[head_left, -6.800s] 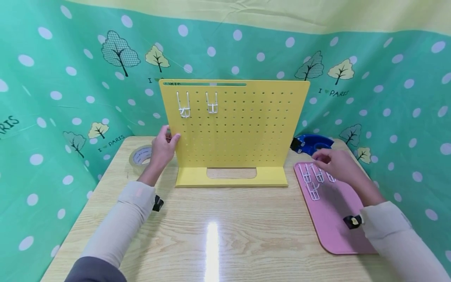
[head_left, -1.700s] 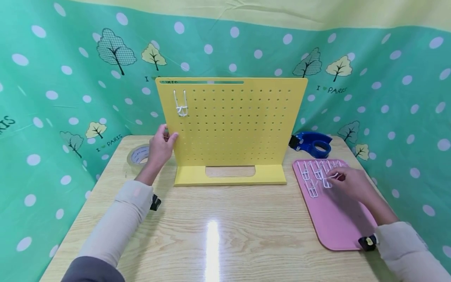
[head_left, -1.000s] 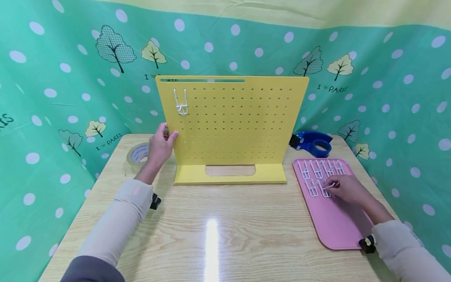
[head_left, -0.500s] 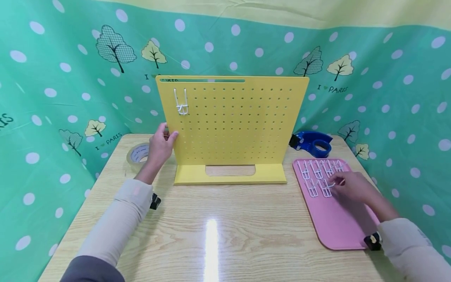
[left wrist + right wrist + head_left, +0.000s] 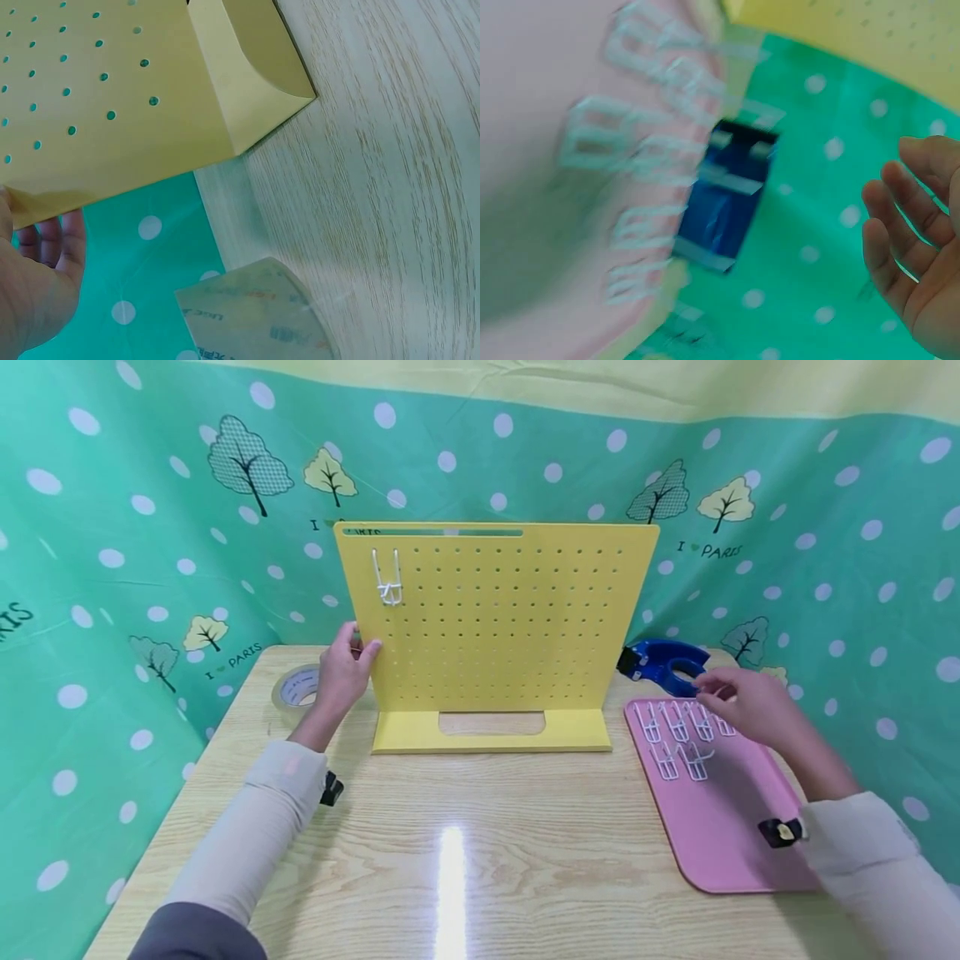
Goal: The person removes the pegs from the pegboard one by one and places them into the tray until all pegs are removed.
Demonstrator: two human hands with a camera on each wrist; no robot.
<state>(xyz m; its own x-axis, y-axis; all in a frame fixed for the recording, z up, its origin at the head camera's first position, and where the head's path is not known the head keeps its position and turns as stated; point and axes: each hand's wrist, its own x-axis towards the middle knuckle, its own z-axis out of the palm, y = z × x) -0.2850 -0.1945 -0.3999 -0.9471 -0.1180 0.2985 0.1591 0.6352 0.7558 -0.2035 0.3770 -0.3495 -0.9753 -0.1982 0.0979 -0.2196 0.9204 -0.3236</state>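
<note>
A yellow pegboard [image 5: 495, 618] stands upright on its base at the middle of the table. My left hand [image 5: 345, 670] grips its left edge, thumb on the front and fingers behind, as the left wrist view also shows [image 5: 45, 277]. One white wire hook [image 5: 387, 578] hangs near the board's upper left corner. Several more white wire hooks [image 5: 666, 762] lie in two rows on the pink tray [image 5: 738, 852] at the right. My right hand [image 5: 750, 706] is above the tray's far right corner. The right wrist view shows its fingers [image 5: 900, 202] loosely bent, holding nothing.
A blue tape dispenser [image 5: 660, 664] lies behind the tray. A roll of clear tape [image 5: 285, 697] sits left of the board, near my left forearm. A green dotted curtain [image 5: 480, 452] encloses the table's back and sides.
Earlier a second hook hung on the board; it now lies on the tray. My right hand has let go of that hook and moved up and away. My left hand has stayed put.
</note>
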